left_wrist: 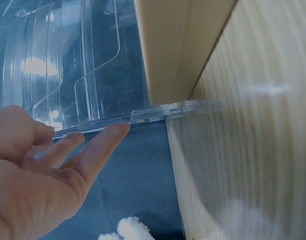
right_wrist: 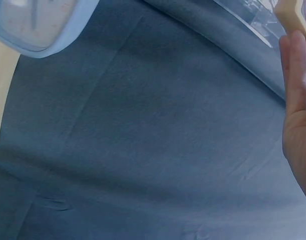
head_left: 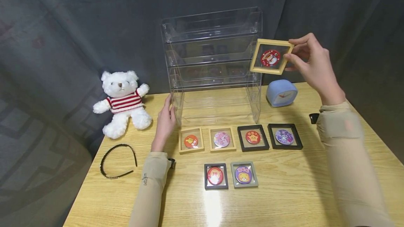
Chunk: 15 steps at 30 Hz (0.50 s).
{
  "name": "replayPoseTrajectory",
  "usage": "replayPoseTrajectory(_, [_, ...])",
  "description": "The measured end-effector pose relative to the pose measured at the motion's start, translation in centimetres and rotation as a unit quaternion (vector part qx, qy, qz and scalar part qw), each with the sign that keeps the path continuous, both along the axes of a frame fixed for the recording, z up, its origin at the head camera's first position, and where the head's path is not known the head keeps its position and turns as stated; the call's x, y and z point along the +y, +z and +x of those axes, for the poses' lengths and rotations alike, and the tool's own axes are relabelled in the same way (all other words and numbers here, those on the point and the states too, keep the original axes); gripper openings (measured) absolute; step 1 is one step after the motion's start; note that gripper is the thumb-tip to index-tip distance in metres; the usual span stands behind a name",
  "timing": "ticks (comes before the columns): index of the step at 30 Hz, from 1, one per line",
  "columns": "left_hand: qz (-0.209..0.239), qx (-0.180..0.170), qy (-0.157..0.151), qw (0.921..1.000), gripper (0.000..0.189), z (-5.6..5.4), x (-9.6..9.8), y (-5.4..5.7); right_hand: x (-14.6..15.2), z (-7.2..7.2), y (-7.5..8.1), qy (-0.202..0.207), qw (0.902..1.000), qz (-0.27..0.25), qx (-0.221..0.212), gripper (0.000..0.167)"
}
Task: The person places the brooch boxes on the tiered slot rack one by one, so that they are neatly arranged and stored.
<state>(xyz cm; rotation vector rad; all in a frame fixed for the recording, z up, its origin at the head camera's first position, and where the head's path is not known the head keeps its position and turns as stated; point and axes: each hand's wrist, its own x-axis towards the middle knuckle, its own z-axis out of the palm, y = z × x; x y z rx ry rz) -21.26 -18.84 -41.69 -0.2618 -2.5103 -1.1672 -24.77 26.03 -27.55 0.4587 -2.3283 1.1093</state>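
Note:
My right hand [head_left: 310, 64] pinches a light wood-coloured display frame [head_left: 257, 55] by its right edge, thumb in front. Inside the frame is a round red badge [head_left: 270, 58] with a snowman-like figure. It is raised beside the right side of a clear tiered acrylic rack [head_left: 214, 60]. In the right wrist view only the frame's corner [right_wrist: 289, 14] shows. My left hand [head_left: 165, 123] rests at the rack's lower left side. In the left wrist view, its extended fingers [left_wrist: 105, 142] touch the clear side panel [left_wrist: 112, 120].
Several framed badges lie before the rack, including a pale frame [head_left: 180, 142], a black frame [head_left: 285, 147] and a grey-green frame [head_left: 245, 185]. A blue clock [head_left: 279, 92] stands right. A white teddy bear [head_left: 121, 97] and black headband [head_left: 102, 162] are left. Dark curtain [head_left: 126, 16] hangs behind.

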Motion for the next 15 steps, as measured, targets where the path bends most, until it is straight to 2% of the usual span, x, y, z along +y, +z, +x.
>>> replayPoseTrajectory(9, [0.009, -0.018, 0.006, 0.9998, 0.054, 0.2, -0.2, 0.0, -2.0, -1.8, 1.5, -0.016, 0.9995, -0.019, 0.019, 0.041])
replayPoseTrajectory(15, [0.011, -0.029, 0.006, 0.9995, 0.055, 0.3, -0.4, 0.0, -3.4, -3.1, 2.8, -0.019, 0.9991, -0.004, 0.038, 0.04])
